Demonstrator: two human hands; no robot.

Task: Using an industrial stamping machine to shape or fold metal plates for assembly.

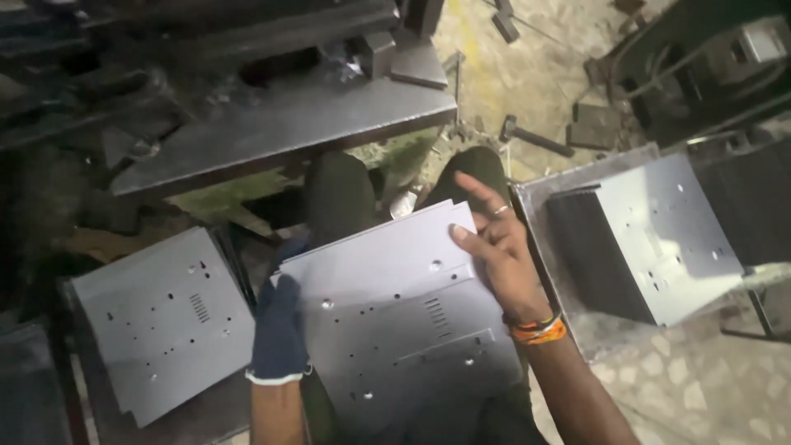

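Observation:
A stack of thin grey metal sheets (395, 305) with punched holes and small slots rests on my lap. My left hand (280, 321), in a dark blue glove, grips the stack's left edge. My right hand (494, 247) is bare, with a ring and orange wrist threads. Its thumb presses the top sheet's right edge while the fingers spread above the far corner.
A second pile of punched sheets (165, 321) lies to my left. On the right, a tall stack of sheets (651, 239) sits in a tray (577, 330). A dark steel press table (288, 124) stands ahead, with a hammer (535, 138) on the floor beyond.

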